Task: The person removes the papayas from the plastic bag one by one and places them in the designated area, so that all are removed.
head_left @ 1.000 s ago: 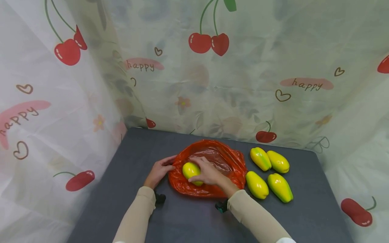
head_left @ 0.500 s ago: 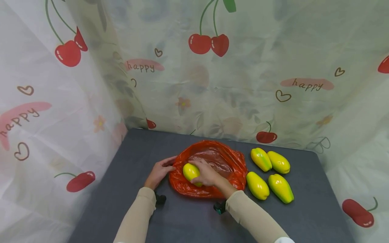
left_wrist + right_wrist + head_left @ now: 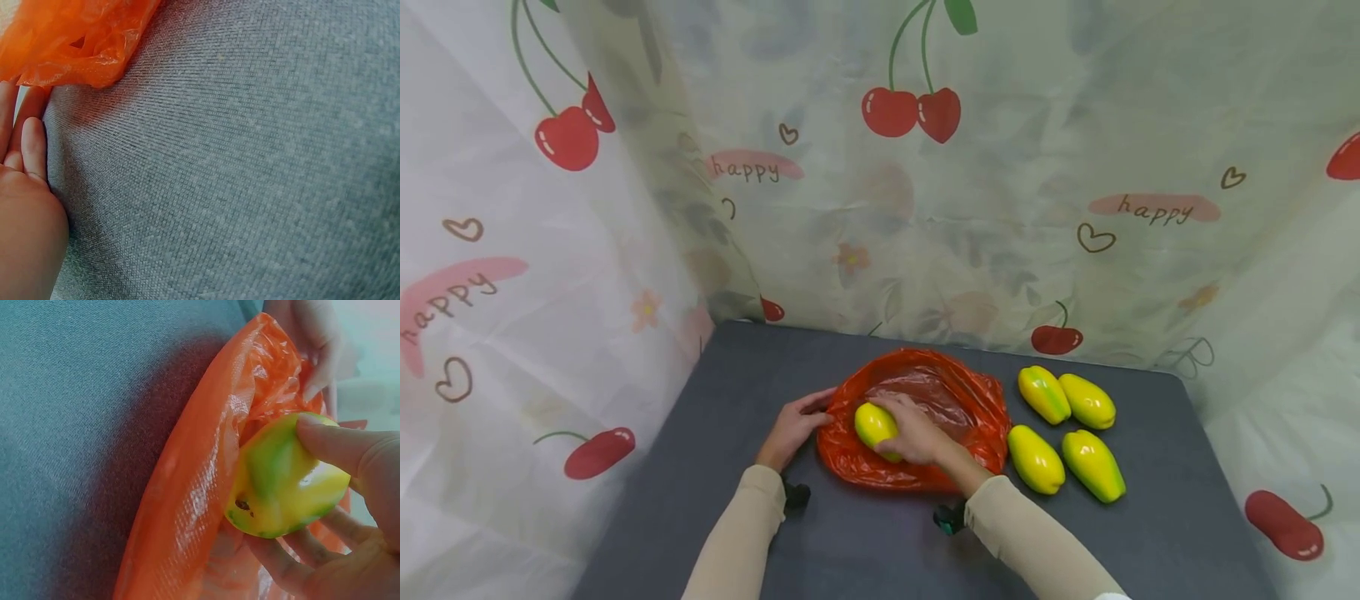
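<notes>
In the head view, a red plastic bag point(image 3: 917, 477) lies on the dark table with its mouth spread upward. My right hand point(image 3: 917, 433) reaches into that mouth and grips a glossy yellow-green papaya point(image 3: 874, 425). Seen from the right wrist, the thumb lies on top of the papaya point(image 3: 281, 481) and the other fingers point(image 3: 294, 550) support it from below. At the bag's left side, my left hand point(image 3: 792, 427) touches the rim. Its fingers point(image 3: 34, 144) look straight in the left wrist view, their tips partly hidden behind the bag point(image 3: 94, 56).
Right of the bag, several more papayas point(image 3: 1035, 458) lie close together on the grey table point(image 3: 760, 358). A pale curtain point(image 3: 940, 225) printed with cherries rises along the table's back and both sides.
The right hand and the papaya have shifted very slightly to the right inside the bag. The left hand keeps its place at the rim, and the other papayas have not moved.
</notes>
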Tool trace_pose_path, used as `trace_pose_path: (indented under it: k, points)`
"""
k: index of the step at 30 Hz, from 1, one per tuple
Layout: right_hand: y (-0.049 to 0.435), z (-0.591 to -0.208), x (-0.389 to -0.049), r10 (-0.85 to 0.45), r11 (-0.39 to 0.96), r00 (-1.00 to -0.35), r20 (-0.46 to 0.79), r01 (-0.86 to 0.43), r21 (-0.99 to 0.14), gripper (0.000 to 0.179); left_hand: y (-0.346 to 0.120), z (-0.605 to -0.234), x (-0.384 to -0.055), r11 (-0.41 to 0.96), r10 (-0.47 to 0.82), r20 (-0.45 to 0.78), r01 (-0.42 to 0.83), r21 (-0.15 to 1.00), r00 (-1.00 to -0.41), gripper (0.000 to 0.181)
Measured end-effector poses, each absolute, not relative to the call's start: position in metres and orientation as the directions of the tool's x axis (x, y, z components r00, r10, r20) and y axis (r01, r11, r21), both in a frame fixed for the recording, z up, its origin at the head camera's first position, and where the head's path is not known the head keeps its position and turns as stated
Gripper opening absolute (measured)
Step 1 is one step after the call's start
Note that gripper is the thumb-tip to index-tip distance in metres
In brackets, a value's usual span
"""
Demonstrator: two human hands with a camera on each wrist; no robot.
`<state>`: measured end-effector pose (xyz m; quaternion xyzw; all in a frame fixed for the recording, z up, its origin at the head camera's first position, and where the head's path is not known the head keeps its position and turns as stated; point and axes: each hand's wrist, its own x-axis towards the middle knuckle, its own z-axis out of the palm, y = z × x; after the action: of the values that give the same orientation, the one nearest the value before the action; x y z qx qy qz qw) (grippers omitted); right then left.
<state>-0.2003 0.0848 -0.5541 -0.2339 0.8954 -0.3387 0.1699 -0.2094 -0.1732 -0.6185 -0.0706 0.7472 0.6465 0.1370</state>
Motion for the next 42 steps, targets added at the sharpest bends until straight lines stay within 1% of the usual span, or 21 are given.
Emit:
trace_pose_path:
  k: [11,24,32,42]
  points:
    - [0.094,-0.549,-0.197,-0.489,0.651,-0.868,-0.087,-0.297,-0.699,0.074,-0.173,-0.622,-0.209,0.166,0.065,-0.283,-0.270,0.949,-0.957,0.048]
    - [0.104,-0.528,-0.196,-0.451,0.595,-0.893,-0.009,-0.293,-0.748,0.072,-0.175,-0.620,-0.211,0.151,0.066,-0.274,-0.261,0.953,-0.960,0.048]
    - [0.118,-0.520,-0.189,-0.419,0.546,-0.908,0.004,-0.256,-0.798,0.070,-0.173,-0.618,-0.209,0.155,0.060,-0.279,-0.267,0.951,-0.959,0.048]
    - [0.143,-0.520,-0.182,-0.374,0.503,-0.927,-0.035,-0.171,-0.847,0.071,-0.172,-0.618,-0.209,0.154,0.062,-0.271,-0.259,0.953,-0.961,0.047]
